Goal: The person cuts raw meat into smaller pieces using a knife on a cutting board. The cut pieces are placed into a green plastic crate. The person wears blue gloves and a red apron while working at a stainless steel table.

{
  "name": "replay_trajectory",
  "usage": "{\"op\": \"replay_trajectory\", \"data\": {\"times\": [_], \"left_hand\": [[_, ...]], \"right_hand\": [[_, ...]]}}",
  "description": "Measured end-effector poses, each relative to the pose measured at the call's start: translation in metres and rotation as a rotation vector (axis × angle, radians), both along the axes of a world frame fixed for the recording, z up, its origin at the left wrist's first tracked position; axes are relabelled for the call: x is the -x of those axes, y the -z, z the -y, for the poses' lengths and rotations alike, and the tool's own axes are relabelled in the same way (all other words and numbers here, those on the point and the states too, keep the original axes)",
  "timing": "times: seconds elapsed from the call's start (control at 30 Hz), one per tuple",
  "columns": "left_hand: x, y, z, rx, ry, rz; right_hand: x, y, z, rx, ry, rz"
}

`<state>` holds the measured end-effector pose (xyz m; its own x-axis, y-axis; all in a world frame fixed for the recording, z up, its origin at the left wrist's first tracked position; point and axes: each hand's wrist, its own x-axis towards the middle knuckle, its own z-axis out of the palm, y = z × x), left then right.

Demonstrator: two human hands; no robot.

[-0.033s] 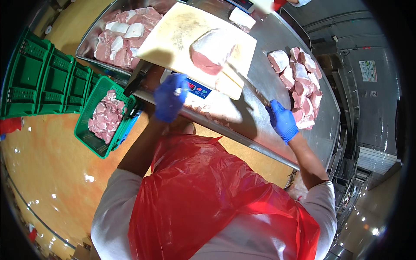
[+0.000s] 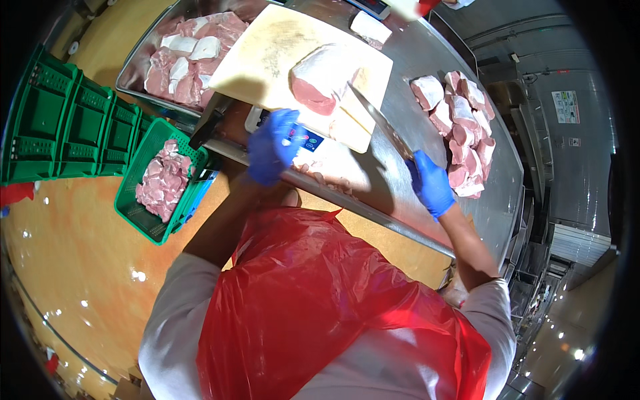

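My right hand (image 2: 430,183), in a blue glove, is closed round the handle of a knife (image 2: 380,120). The blade slants up and left over the right part of the white cutting board (image 2: 257,57), its tip beside a large piece of raw meat (image 2: 317,93) with a pale fat layer. My left hand (image 2: 272,148), also blue-gloved, is raised at the board's near edge, in front of a digital scale (image 2: 311,140) that it partly covers. Its fingers look curled, with a small pale spot between them; the hand is slightly blurred.
Cut meat pieces (image 2: 463,133) are heaped on the steel table (image 2: 413,207) at right. A metal tub (image 2: 137,73) of meat stands at the back left. Below it are a green basket (image 2: 127,207) of trimmings and stacked green crates (image 2: 87,127). Another meat piece (image 2: 370,28) lies at the far edge.
My left hand has shifted a little to the right, towards the scale's buttons. The right hand and knife have moved slightly left, the tip closer to the large meat piece.
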<state>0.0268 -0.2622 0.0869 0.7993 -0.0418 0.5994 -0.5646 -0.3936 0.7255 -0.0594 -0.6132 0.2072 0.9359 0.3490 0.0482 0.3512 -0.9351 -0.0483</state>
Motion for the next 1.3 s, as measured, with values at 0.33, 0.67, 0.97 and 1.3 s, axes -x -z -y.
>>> {"op": "replay_trajectory", "data": {"times": [0.33,0.67,0.97,1.3], "left_hand": [[-0.034,-0.002,0.044,-0.186,-0.018,0.125],[-0.028,0.004,0.035,0.026,0.041,0.101],[-0.036,-0.008,-0.004,0.075,-0.047,-0.136],[0.004,0.066,-0.282,-0.148,-0.551,-0.211]], "right_hand": [[-0.03,0.028,-0.041,-0.021,0.044,0.019],[-0.119,0.014,-0.163,-0.051,-0.058,-0.143],[-0.083,0.024,-0.119,-0.018,0.025,-0.312],[0.031,-0.005,-0.02,-0.341,0.186,0.129]]}}
